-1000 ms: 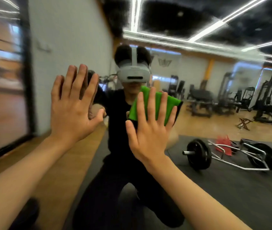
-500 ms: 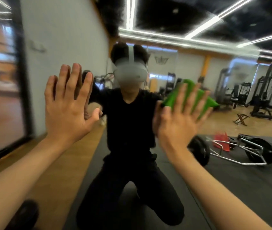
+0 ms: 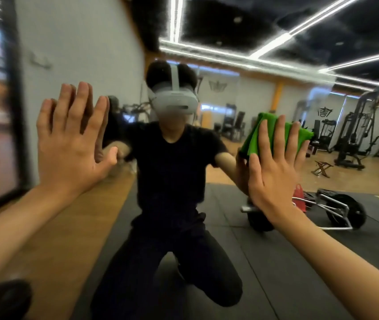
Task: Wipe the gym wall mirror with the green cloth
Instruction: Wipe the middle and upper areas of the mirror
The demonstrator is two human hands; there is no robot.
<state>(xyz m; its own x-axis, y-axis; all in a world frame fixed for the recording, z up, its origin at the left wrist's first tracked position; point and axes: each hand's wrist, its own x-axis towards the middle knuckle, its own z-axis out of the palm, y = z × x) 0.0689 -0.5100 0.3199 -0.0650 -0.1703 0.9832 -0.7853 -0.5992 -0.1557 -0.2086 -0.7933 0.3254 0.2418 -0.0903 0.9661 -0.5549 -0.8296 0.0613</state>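
head view: flat right hand [image 3: 274, 167] presses green cloth [image 3: 259, 135], half hidden; left hand [image 3: 73, 144] flat on mirror [image 3: 276, 262].

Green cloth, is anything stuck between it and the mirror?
Nothing visible does. The right hand presses the green cloth straight against the mirror; the left hand rests on the glass well apart from it.

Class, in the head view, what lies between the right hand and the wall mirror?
The folded green cloth: the right hand presses it flat against the mirror with straight fingers. The head view shows this.
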